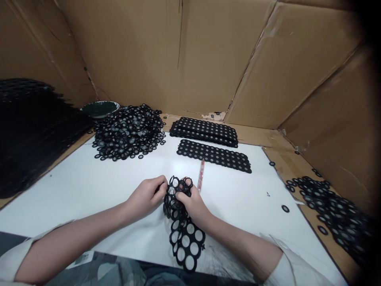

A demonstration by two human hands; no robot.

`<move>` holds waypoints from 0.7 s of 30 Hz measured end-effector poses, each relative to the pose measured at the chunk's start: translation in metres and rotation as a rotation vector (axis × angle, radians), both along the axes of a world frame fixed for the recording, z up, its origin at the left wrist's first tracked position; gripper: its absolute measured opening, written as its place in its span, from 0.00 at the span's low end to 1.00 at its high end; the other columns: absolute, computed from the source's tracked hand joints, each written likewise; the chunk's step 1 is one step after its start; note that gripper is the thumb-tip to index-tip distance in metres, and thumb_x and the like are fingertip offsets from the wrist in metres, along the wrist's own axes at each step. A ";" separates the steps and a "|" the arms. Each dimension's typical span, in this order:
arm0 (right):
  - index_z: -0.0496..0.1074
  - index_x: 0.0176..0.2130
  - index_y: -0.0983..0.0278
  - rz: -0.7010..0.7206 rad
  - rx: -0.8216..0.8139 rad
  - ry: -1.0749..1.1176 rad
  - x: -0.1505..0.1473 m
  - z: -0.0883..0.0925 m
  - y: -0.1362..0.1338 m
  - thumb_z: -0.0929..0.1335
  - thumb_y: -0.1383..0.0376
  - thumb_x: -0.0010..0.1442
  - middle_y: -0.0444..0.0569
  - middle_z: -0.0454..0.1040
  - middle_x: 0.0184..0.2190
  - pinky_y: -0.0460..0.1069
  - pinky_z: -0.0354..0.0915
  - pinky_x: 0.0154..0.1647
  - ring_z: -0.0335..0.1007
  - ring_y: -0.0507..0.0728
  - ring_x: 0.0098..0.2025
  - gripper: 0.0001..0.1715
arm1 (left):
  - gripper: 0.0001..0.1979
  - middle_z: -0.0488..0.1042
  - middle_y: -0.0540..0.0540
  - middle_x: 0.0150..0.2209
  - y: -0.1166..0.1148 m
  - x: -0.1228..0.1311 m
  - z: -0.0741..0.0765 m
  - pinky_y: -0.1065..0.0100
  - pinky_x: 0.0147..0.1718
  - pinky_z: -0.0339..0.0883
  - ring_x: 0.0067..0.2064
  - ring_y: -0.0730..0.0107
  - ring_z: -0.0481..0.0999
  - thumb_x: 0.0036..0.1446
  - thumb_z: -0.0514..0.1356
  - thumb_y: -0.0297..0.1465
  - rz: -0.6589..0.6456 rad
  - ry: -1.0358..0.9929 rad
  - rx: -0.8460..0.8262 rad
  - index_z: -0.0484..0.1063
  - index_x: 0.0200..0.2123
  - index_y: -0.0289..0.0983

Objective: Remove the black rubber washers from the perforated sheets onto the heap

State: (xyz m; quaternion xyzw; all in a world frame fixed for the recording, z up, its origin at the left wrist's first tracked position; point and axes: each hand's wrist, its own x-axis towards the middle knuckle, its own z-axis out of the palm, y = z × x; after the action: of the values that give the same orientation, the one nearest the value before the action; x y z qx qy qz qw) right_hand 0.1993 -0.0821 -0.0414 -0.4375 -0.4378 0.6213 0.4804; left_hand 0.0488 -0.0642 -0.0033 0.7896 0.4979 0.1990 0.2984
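A limp black sheet full of round holes (186, 240) is bunched up in my right hand (195, 204). The thumb presses on its top and the fingers curl behind it, while the lower end hangs towards the table's front edge. Against the sheet's upper left side is my left hand (149, 192), closed with thumb and fingers pressed together. Whatever lies between those fingertips is hidden. Just beyond my right hand, a clear and red slim tool (201, 174) lies on the white tabletop (119, 178). Its kind is not plain to see.
Behind lie a flat holed sheet (214, 155) and a stack of such sheets (205, 130). Black rings form a large pile (127, 133) at back left, near a bowl (99, 109), and another pile (336, 210) at right. A dark heap (32, 131) and cardboard walls (166, 51) enclose the table.
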 end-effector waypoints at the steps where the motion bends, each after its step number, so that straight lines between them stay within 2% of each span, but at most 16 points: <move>1: 0.58 0.28 0.63 0.011 -0.017 -0.008 0.001 0.001 0.001 0.64 0.67 0.48 0.39 0.59 0.23 0.45 0.57 0.30 0.57 0.49 0.26 0.07 | 0.11 0.60 0.54 0.19 -0.001 0.000 -0.001 0.73 0.23 0.53 0.22 0.76 0.60 0.55 0.43 0.32 -0.004 0.022 0.015 0.58 0.24 0.37; 5: 0.63 0.30 0.65 0.126 -0.046 -0.087 0.002 0.007 0.003 0.66 0.61 0.47 0.39 0.60 0.19 0.45 0.56 0.25 0.56 0.48 0.22 0.11 | 0.10 0.62 0.53 0.20 -0.003 -0.001 -0.004 0.74 0.23 0.54 0.22 0.76 0.62 0.55 0.44 0.31 -0.030 0.068 0.090 0.58 0.24 0.37; 9: 0.65 0.31 0.64 0.075 -0.196 -0.065 -0.001 0.006 0.002 0.65 0.58 0.48 0.40 0.61 0.19 0.44 0.56 0.19 0.56 0.48 0.20 0.12 | 0.10 0.61 0.54 0.19 0.001 -0.005 -0.002 0.75 0.22 0.53 0.21 0.77 0.60 0.56 0.44 0.31 0.102 0.005 0.160 0.59 0.24 0.37; 11: 0.65 0.31 0.63 0.085 -0.185 0.006 -0.003 0.003 0.002 0.64 0.59 0.49 0.41 0.62 0.20 0.45 0.59 0.20 0.59 0.49 0.21 0.11 | 0.11 0.60 0.55 0.18 0.003 -0.005 0.000 0.75 0.22 0.53 0.21 0.77 0.59 0.56 0.44 0.31 0.150 -0.032 0.166 0.60 0.24 0.37; 16: 0.68 0.37 0.62 0.135 -0.080 0.117 -0.002 0.001 0.003 0.63 0.63 0.50 0.43 0.69 0.27 0.49 0.63 0.35 0.65 0.52 0.31 0.12 | 0.13 0.62 0.53 0.20 0.009 -0.008 0.003 0.74 0.24 0.55 0.24 0.75 0.61 0.56 0.45 0.33 0.189 -0.137 0.140 0.62 0.23 0.36; 19: 0.69 0.36 0.63 0.089 -0.053 0.094 0.001 0.000 0.003 0.63 0.64 0.50 0.44 0.71 0.30 0.51 0.59 0.46 0.66 0.53 0.36 0.11 | 0.13 0.58 0.54 0.18 0.017 -0.015 0.007 0.74 0.21 0.54 0.21 0.76 0.59 0.56 0.43 0.32 0.377 -0.256 0.177 0.60 0.22 0.37; 21: 0.69 0.37 0.63 0.062 -0.060 0.091 0.002 -0.002 0.003 0.63 0.65 0.51 0.45 0.72 0.33 0.52 0.57 0.48 0.66 0.54 0.39 0.12 | 0.13 0.58 0.54 0.19 0.020 -0.019 0.008 0.75 0.20 0.54 0.21 0.76 0.59 0.56 0.43 0.32 0.480 -0.275 0.224 0.60 0.23 0.37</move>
State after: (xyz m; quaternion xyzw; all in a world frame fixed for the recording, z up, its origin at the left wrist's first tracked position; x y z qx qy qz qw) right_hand 0.2017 -0.0788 -0.0435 -0.4091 -0.4101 0.6680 0.4671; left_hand 0.0299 -0.0439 0.0043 0.6431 0.6001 0.4226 0.2183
